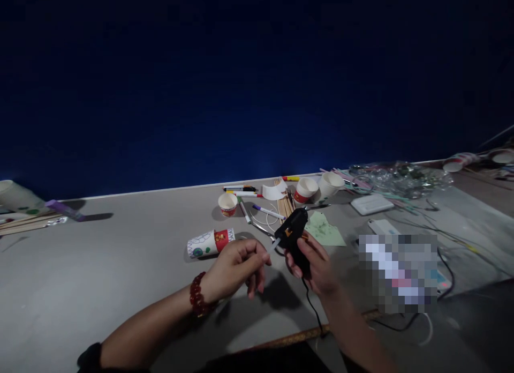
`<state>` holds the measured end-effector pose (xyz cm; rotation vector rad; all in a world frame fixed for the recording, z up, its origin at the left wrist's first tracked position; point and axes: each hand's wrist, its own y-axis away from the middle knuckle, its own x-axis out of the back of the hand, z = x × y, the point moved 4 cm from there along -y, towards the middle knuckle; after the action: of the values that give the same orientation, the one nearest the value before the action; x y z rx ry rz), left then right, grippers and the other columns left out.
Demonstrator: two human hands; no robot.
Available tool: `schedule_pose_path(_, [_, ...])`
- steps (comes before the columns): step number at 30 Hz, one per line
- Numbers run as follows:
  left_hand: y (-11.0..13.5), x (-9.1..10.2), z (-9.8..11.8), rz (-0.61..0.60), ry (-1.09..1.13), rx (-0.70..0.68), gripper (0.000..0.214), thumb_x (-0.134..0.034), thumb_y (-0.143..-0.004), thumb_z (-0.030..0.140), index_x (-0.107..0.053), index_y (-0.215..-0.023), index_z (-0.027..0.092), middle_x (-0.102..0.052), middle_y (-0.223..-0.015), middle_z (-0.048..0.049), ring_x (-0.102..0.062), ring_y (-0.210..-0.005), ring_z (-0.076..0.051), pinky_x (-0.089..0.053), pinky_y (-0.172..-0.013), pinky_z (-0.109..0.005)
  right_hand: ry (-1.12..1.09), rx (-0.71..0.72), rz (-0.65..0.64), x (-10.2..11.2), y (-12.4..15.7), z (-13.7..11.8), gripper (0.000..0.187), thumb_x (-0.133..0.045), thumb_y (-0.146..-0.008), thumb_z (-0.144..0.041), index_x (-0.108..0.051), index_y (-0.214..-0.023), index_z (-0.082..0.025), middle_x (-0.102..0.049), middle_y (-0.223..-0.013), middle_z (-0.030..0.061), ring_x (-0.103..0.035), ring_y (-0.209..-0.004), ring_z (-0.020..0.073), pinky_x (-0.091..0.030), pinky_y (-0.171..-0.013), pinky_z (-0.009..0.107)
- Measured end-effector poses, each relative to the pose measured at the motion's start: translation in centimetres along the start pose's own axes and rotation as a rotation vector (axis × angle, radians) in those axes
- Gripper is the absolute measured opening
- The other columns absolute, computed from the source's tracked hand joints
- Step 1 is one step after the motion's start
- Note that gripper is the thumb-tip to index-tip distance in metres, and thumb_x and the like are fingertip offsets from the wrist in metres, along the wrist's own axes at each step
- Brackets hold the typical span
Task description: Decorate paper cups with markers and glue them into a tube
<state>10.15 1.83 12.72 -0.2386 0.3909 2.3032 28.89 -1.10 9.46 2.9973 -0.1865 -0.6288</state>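
The right hand (315, 263) has its fingers wrapped around the handle of a black glue gun (297, 223), held above the tabletop (132, 255) with its nozzle towards one o'clock. The left hand (241, 266) meets it from eight o'clock, thumb and index finger pinched together on the lower end of a pale glue stick (274, 245); its other fingers curl loosely below. The stick's long axis runs from about seven to one o'clock, roughly in line with the gun's body, its upper end at the gun's rear. From the left fingertips the gun lies at one to two o'clock, just beside them; the right hand is nearer, touching it. A decorated paper cup (202, 244) lies on its side at ten o'clock from the left hand.
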Motion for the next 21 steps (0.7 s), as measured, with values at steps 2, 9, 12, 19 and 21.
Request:
schedule_pose_path(2, [-0.1, -0.1, 0.0, -0.022, 0.021, 0.016, 0.043, -0.073, -0.091, 0.059, -0.059, -0.088, 0.018, -0.068, -0.057, 0.001, -0.057, -0.038, -0.009, -0.045, -0.039, -0.018, 0.003, 0.002, 0.004, 0.1, 0.1, 0.0, 0.042, -0.081, -0.086, -0.055, -0.064, -0.102, -0.021, -0.067, -0.061, -0.0016, -0.047, -0.037, 0.0086, -0.037, -0.034, 0.02])
schedule_pose_path(9, [-0.3, -0.2, -0.2, -0.069, 0.061, 0.037, 0.045, -0.071, -0.092, 0.061, -0.059, -0.088, 0.018, -0.07, -0.058, -0.0003, -0.058, -0.038, -0.01, -0.043, -0.039, -0.018, 0.019, -0.005, -0.012, 0.3, 0.1, 0.0, 0.044, -0.082, -0.086, -0.055, -0.064, -0.107, -0.021, -0.067, -0.063, -0.001, -0.048, -0.04, 0.0091, -0.038, -0.036, 0.02])
schedule_pose_path(12, [-0.4, -0.1, -0.6, -0.058, 0.055, 0.013, 0.046, -0.072, -0.091, 0.062, -0.058, -0.089, 0.018, -0.068, -0.059, 0.0006, -0.058, -0.041, -0.009, -0.044, -0.041, -0.018, 0.04, 0.016, -0.01, 0.4, 0.0, -0.2, 0.044, -0.083, -0.086, -0.054, -0.064, -0.109, -0.021, -0.067, -0.064, -0.0006, -0.051, -0.043, 0.0104, -0.039, -0.037, 0.02])
schedule_pose_path(19, [-0.9, 0.5, -2.0, -0.036, 0.01, -0.076, 0.05, -0.072, -0.092, 0.066, -0.056, -0.091, 0.019, -0.071, -0.068, -0.0019, -0.065, -0.053, -0.012, -0.053, -0.054, -0.023, 0.209, 0.061, -0.061, 1.3, 0.1, -0.3, 0.043, -0.077, -0.091, -0.056, -0.063, -0.11, -0.02, -0.069, -0.067, -0.0007, -0.053, -0.045, 0.0099, -0.043, -0.042, 0.021])
schedule_pose_path(21, [-1.0, 0.5, -2.4, -0.032, 0.002, -0.092, 0.049, -0.073, -0.092, 0.065, -0.057, -0.091, 0.018, -0.073, -0.072, -0.0031, -0.068, -0.058, -0.013, -0.054, -0.058, -0.024, 0.279, 0.049, -0.069, 1.7, 0.2, -0.4, 0.047, -0.077, -0.091, -0.057, -0.061, -0.116, -0.02, -0.069, -0.068, -0.0012, -0.052, -0.044, 0.0099, -0.044, -0.043, 0.022])
